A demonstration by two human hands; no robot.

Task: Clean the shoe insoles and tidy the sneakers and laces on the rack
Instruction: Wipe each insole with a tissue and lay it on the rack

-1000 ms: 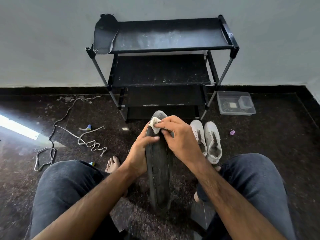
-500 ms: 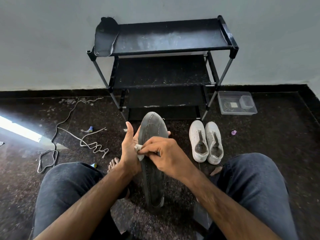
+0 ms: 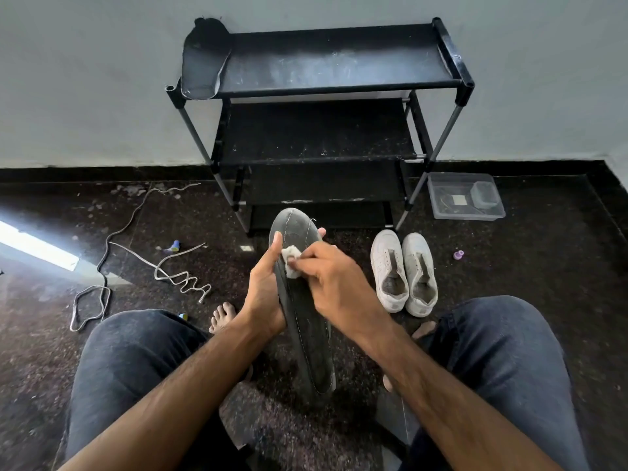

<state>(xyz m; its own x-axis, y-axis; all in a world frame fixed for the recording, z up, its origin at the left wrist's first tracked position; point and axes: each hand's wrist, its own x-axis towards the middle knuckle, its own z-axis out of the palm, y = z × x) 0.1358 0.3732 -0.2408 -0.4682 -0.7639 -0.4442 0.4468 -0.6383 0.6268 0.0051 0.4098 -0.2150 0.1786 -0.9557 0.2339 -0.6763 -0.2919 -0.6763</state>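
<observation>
A dark grey insole (image 3: 307, 334) with pale stitching stands nearly upright between my knees. My left hand (image 3: 263, 294) grips its left edge, thumb up along the toe part. My right hand (image 3: 334, 283) presses a small white wipe (image 3: 290, 261) against the insole's upper left face. A second dark insole (image 3: 204, 59) lies on the left end of the top shelf of the black shoe rack (image 3: 326, 130). Two white sneakers (image 3: 404, 273) without laces stand side by side on the floor to the right. A white lace (image 3: 180, 273) lies coiled on the floor to the left.
A clear plastic box (image 3: 464, 200) sits by the rack's right leg. Another long lace or cord (image 3: 102, 266) trails along the left floor, with small blue bits (image 3: 175, 245) and a purple piece (image 3: 458, 255) scattered. My knees and bare feet flank the insole.
The insole has turned from edge-on to show its stitched face. My right hand with the wipe slid down from the toe tip, then back up a little.
</observation>
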